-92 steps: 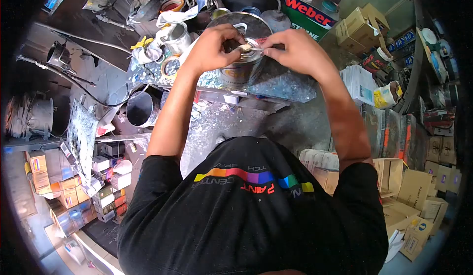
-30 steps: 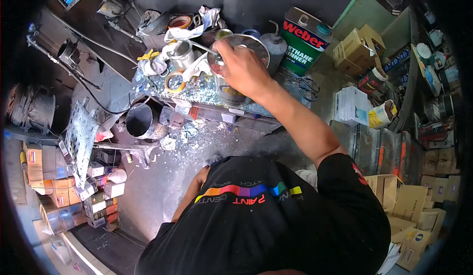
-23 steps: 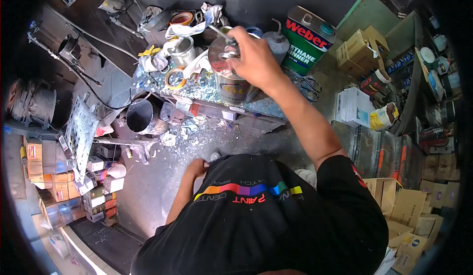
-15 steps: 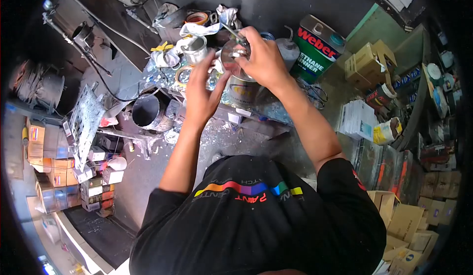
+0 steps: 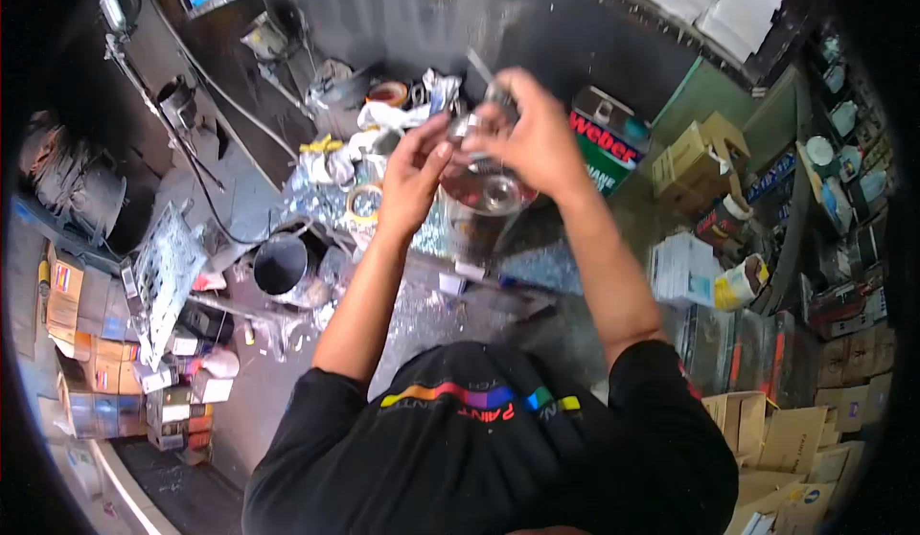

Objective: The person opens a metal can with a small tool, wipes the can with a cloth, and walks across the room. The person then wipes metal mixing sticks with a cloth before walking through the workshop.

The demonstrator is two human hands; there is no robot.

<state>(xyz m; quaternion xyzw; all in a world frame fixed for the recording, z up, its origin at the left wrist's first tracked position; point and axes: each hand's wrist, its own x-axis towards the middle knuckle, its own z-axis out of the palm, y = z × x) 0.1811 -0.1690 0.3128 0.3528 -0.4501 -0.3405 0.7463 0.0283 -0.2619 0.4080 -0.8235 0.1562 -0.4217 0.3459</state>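
My right hand [image 5: 537,142] is closed around a shiny metal piece [image 5: 467,131], smeared by motion. From above its fingers sticks out a thin grey rod [image 5: 478,64]; whether the two are one thing I cannot tell. Close on the left is my left hand [image 5: 410,185], cupped, thumb and fingers apart; its fingertips come near the metal piece, and contact is unclear. Below both hands stands a paint can [image 5: 476,233], with a round, reddish, glossy top [image 5: 496,192]. Fingers and the metal piece partly cover that top.
On the spattered bench are a tape roll [image 5: 364,204], rags [image 5: 395,116] and a thinner tin [image 5: 606,137] at right. A dark bucket [image 5: 283,265] stands lower left. Cardboard boxes [image 5: 698,159] and a white stack [image 5: 682,272] lie right.
The view has tilted up, showing more back wall. My right hand has risen from the can with the metal piece. My left hand has gone from spread to cupped.
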